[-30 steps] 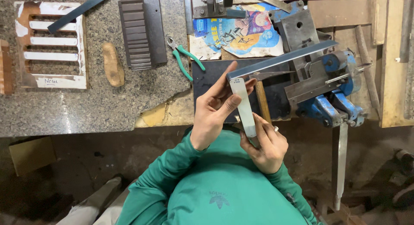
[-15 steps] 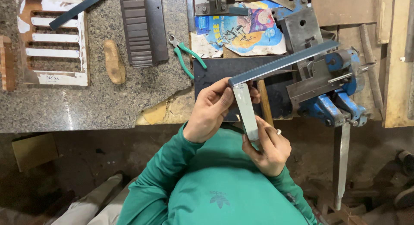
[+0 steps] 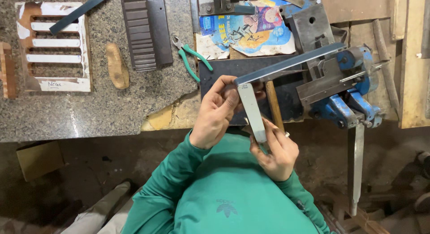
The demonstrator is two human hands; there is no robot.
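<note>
A person in a green sweatshirt [image 3: 233,189] stands at a granite-topped workbench [image 3: 89,108], with a blue bench vise [image 3: 345,88] as the fixed landmark on the bench. A long flat metal bar [image 3: 291,63] is clamped in the vise and runs out from it up over a dark plate, slanting down toward the person. At the bar's free end, well away from the vise, a short pale metal strip [image 3: 251,112] meets it at roughly a right angle and points back toward the person's chest. The left hand [image 3: 217,115] is clenched around the joint where strip and bar meet, its fingers curled over the top of the strip. The right hand [image 3: 275,151] grasps the strip's near end between thumb and fingertips, a ring on one finger. A hammer's wooden handle [image 3: 274,106] lies just beside the strip, on the vise side of it, its head tucked under the bar. Farther from the vise than the hands, green-handled pliers [image 3: 192,59] rest on the bench, then a dark ribbed metal block [image 3: 141,30], a small wooden piece [image 3: 116,66], and a white slotted grille [image 3: 53,48] farthest out. Behind the vise lies a crumpled colourful printed wrapper [image 3: 251,30].
</note>
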